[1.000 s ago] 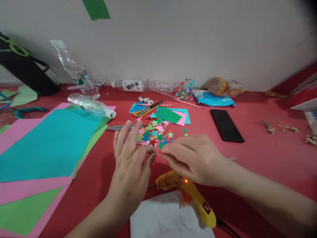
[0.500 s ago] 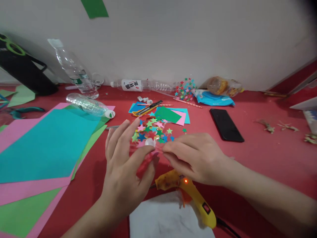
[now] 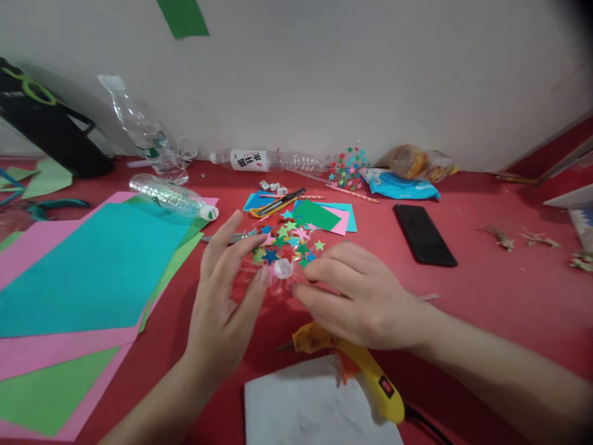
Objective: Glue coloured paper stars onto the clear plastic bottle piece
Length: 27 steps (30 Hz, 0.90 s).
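Observation:
Between my hands lies a clear plastic piece (image 3: 282,244), apparently a bottle top with its sides spread out, dotted with coloured stars. A whitish round neck or cap (image 3: 283,268) sits at its near middle. My left hand (image 3: 231,296) is open beside it on the left, fingers apart, the thumb tip close to the round part. Bent inward, my right hand (image 3: 356,293) has thumb and fingers closed at the piece's right near edge; the exact contact is partly hidden. Below my right hand rests a yellow hot glue gun (image 3: 368,371), its nozzle pointing left.
Coloured paper sheets (image 3: 92,266) spread across the left. Behind the plastic piece lie a box cutter (image 3: 278,203) and small paper cards (image 3: 319,215). A phone (image 3: 425,235) is at right, a white pad (image 3: 296,402) in front. Bottles (image 3: 250,160) line the wall.
My left hand has drawn back to the left, its thumb and fingers parting from near the round neck. My right hand has shifted slightly left, its thumb nearer the round neck.

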Each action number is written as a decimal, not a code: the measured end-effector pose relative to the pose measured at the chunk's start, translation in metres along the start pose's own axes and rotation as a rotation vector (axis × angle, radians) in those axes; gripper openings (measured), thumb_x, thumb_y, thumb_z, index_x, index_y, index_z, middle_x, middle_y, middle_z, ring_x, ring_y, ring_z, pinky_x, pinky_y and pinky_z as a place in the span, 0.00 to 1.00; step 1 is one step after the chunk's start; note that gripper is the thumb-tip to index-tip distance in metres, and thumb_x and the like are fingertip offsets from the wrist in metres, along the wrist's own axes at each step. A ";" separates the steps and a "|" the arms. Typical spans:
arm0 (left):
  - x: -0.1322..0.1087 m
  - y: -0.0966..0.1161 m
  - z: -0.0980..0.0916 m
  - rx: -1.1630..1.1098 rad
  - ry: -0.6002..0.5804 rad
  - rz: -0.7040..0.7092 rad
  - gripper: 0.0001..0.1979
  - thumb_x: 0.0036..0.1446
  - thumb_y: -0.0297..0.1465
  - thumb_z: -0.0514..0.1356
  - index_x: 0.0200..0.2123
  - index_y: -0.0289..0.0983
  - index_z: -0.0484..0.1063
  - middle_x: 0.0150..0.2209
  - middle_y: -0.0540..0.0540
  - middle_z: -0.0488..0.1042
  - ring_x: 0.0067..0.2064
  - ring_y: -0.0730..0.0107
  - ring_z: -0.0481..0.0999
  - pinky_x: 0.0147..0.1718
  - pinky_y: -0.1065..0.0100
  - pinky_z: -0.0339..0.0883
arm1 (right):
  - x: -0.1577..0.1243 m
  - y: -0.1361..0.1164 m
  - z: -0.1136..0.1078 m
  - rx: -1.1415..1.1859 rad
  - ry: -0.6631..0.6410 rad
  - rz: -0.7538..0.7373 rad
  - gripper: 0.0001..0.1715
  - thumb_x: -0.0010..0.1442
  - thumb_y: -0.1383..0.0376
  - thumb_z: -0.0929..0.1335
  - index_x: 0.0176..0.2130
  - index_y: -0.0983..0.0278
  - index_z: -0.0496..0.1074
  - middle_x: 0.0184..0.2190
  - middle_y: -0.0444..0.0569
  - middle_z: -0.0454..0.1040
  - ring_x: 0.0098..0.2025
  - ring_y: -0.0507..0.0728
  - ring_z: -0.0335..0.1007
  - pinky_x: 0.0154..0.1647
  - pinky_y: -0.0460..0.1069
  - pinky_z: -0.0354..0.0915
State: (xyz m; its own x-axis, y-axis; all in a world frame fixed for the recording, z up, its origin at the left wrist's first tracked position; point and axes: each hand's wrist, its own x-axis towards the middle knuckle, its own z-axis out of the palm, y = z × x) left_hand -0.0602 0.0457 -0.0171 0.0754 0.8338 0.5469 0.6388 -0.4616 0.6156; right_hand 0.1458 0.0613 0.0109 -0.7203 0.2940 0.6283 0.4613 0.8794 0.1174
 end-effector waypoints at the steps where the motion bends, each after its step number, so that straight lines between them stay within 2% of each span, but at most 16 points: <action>1: 0.000 -0.001 0.001 0.004 -0.013 0.005 0.16 0.63 0.31 0.56 0.54 0.49 0.68 0.68 0.51 0.55 0.69 0.56 0.55 0.66 0.48 0.53 | -0.001 0.000 0.001 -0.013 -0.001 0.008 0.10 0.65 0.72 0.64 0.35 0.66 0.75 0.32 0.48 0.74 0.34 0.54 0.60 0.38 0.50 0.60; 5: 0.001 0.000 0.001 0.015 -0.035 0.027 0.15 0.63 0.32 0.56 0.52 0.49 0.69 0.67 0.49 0.59 0.68 0.56 0.56 0.65 0.47 0.54 | -0.001 0.001 0.004 -0.024 0.001 0.053 0.07 0.63 0.71 0.66 0.38 0.67 0.76 0.34 0.49 0.75 0.36 0.55 0.61 0.40 0.51 0.61; 11: 0.003 0.003 0.000 0.030 -0.006 0.097 0.13 0.63 0.30 0.57 0.51 0.46 0.69 0.64 0.47 0.62 0.65 0.58 0.61 0.62 0.50 0.58 | -0.001 0.005 -0.004 -0.004 -0.023 0.069 0.09 0.64 0.71 0.65 0.40 0.66 0.76 0.35 0.51 0.75 0.39 0.56 0.65 0.43 0.52 0.62; 14: 0.006 0.004 -0.003 0.049 0.058 0.140 0.11 0.62 0.28 0.56 0.47 0.45 0.69 0.58 0.46 0.67 0.61 0.60 0.66 0.60 0.53 0.62 | 0.000 0.012 -0.016 -0.014 -0.006 0.113 0.09 0.65 0.69 0.65 0.40 0.65 0.75 0.36 0.50 0.75 0.39 0.56 0.66 0.44 0.53 0.63; 18: 0.011 0.006 -0.009 0.078 0.214 0.167 0.00 0.60 0.30 0.59 0.36 0.42 0.69 0.44 0.48 0.71 0.51 0.62 0.72 0.52 0.53 0.68 | 0.003 0.026 -0.035 -0.051 -0.025 0.252 0.10 0.66 0.67 0.64 0.38 0.66 0.75 0.35 0.52 0.75 0.39 0.57 0.68 0.43 0.52 0.62; 20: 0.013 0.005 -0.012 0.086 0.253 0.183 0.04 0.60 0.32 0.59 0.33 0.40 0.68 0.40 0.50 0.70 0.49 0.62 0.71 0.49 0.51 0.68 | 0.000 0.034 -0.043 -0.087 -0.167 0.375 0.11 0.66 0.66 0.64 0.39 0.67 0.75 0.36 0.53 0.76 0.42 0.58 0.69 0.44 0.52 0.62; 23: 0.015 0.006 -0.015 0.072 0.236 0.199 0.06 0.61 0.31 0.57 0.31 0.40 0.67 0.40 0.48 0.70 0.48 0.61 0.70 0.49 0.50 0.67 | -0.013 0.046 -0.046 -0.170 -0.531 0.606 0.11 0.66 0.64 0.64 0.40 0.66 0.75 0.39 0.52 0.76 0.44 0.58 0.70 0.42 0.50 0.61; 27: 0.021 0.016 -0.014 0.101 0.146 0.220 0.09 0.60 0.30 0.59 0.26 0.40 0.66 0.37 0.47 0.70 0.43 0.62 0.71 0.47 0.54 0.65 | -0.038 0.060 -0.038 -0.203 -0.696 0.685 0.09 0.63 0.66 0.66 0.38 0.66 0.76 0.36 0.52 0.78 0.40 0.57 0.73 0.37 0.48 0.62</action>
State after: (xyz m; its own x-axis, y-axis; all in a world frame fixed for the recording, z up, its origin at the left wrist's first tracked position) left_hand -0.0592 0.0517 0.0124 0.1144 0.6613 0.7414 0.6930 -0.5879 0.4174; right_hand 0.2209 0.0887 0.0231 -0.3785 0.9252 0.0267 0.9241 0.3761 0.0678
